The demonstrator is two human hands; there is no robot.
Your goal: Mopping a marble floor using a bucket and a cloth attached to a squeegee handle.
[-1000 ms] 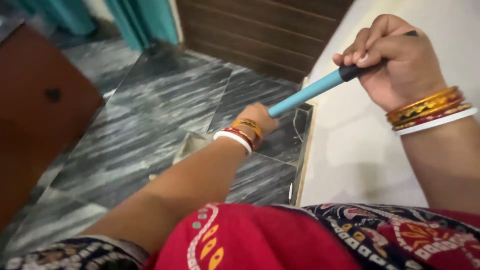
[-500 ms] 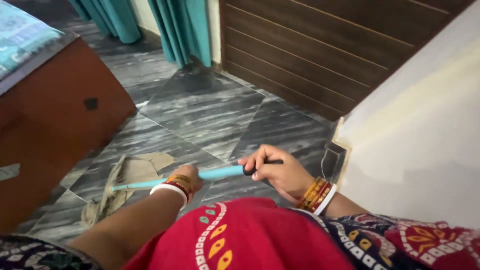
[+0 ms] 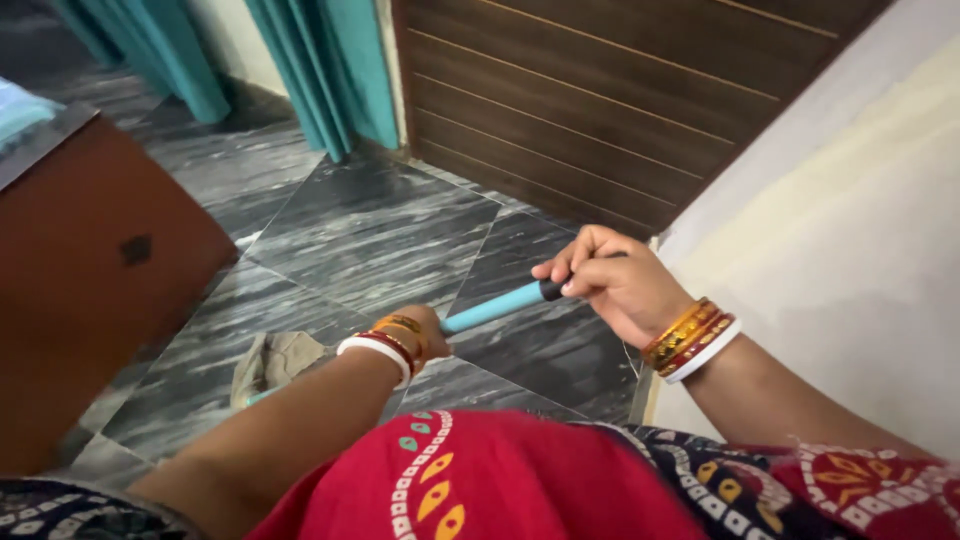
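Head view: both hands on smooth teal mop handle [image 3: 495, 307]; limp beige cloth [image 3: 275, 362].

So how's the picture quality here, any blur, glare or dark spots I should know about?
Head view: mostly sharp on the right hand and the blue mop handle; the left hand and the cloth mop head look slightly soft. The dark marble floor carries a dull sheen without harsh glare. The pale wall is bright and washed out, the wooden cabinet shaded.
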